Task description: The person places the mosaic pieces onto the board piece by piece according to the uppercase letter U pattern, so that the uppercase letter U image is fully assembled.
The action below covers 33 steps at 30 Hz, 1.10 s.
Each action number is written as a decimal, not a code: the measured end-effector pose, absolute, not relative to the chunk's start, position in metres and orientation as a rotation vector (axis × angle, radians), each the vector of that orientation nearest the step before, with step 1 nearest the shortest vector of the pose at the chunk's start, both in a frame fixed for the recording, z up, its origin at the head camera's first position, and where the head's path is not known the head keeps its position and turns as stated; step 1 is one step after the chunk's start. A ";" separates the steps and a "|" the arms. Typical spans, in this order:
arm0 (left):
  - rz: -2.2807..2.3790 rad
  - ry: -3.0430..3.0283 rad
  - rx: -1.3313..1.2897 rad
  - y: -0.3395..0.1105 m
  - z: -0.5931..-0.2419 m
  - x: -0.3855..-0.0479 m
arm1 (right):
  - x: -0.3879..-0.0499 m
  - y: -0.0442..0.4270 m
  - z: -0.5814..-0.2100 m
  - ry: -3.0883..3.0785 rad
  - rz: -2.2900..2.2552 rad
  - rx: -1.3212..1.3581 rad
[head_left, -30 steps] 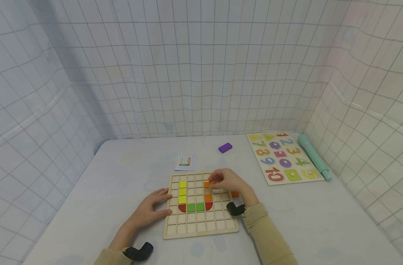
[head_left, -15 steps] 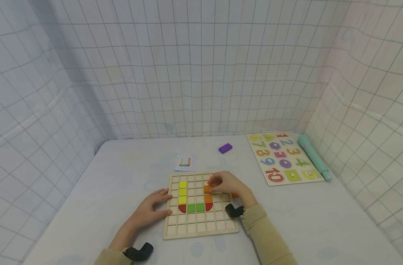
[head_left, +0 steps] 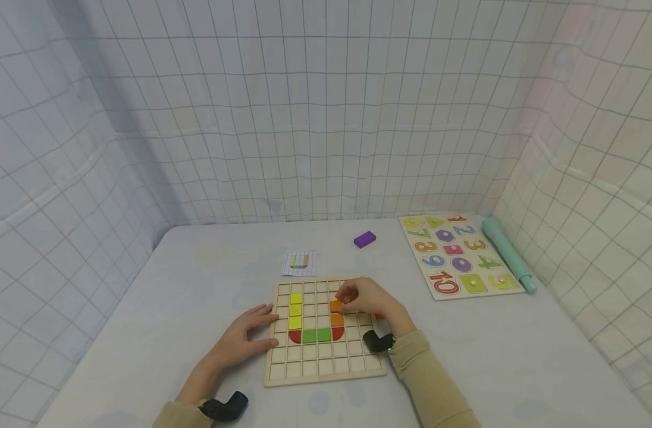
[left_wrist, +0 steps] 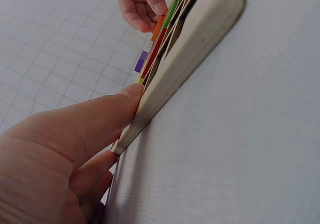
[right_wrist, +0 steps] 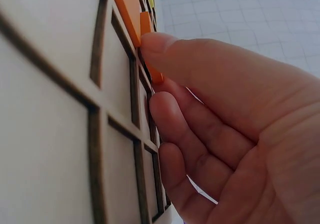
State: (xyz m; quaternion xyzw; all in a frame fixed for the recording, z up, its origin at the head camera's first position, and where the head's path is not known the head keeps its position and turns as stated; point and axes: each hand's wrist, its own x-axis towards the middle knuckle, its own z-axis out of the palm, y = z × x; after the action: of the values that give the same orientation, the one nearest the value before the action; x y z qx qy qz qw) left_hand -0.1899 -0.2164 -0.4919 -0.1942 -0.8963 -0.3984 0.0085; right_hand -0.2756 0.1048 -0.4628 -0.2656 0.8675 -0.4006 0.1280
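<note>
A wooden grid board (head_left: pixel 310 352) lies on the table, with a column of yellow square tiles (head_left: pixel 295 310), two green tiles (head_left: pixel 316 335) and two red rounded corner pieces (head_left: pixel 338 333) set in its cells. My right hand (head_left: pixel 364 295) pinches an orange square tile (right_wrist: pixel 145 22) between thumb and index finger, directly above a second orange tile (head_left: pixel 337 320) seated in the grid. The pinched tile sits at its cell, partly hidden by the fingers. At the board's left edge my left hand (head_left: pixel 245 339) rests with fingers extended, thumb touching the wooden side (left_wrist: pixel 165 92).
A small card (head_left: pixel 300 263) with a coloured U pattern lies behind the board. Farther back is a purple block (head_left: pixel 364 239). A number puzzle board (head_left: pixel 460 255) and a mint-green tube-shaped object (head_left: pixel 509 254) lie at right. Another orange piece (head_left: pixel 379 315) peeks out beneath the right wrist.
My right hand has moved slightly toward me, bringing the orange tile down against the cell above the other orange one. The left hand has stayed at the board's edge.
</note>
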 end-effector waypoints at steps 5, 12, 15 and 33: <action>-1.243 -2.796 -0.611 -0.217 -0.492 -0.190 | -0.275 0.104 -0.463 2.539 -1.158 -0.776; -1.236 -2.789 -0.623 -0.217 -0.492 -0.189 | -0.274 0.104 -0.465 2.533 -1.173 -0.775; -1.236 -2.789 -0.623 -0.216 -0.492 -0.189 | -0.274 0.104 -0.465 2.530 -1.176 -0.775; -1.235 -2.805 -0.605 -0.216 -0.491 -0.188 | -0.272 0.127 -0.444 2.562 -1.171 -0.753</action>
State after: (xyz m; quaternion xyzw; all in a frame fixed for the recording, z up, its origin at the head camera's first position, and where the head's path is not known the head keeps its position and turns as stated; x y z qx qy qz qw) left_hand -0.1883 -0.2158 -0.4909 -0.1936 -0.8978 -0.3954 0.0090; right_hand -0.2717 0.1269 -0.4440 -0.2568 0.8730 -0.3990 0.1128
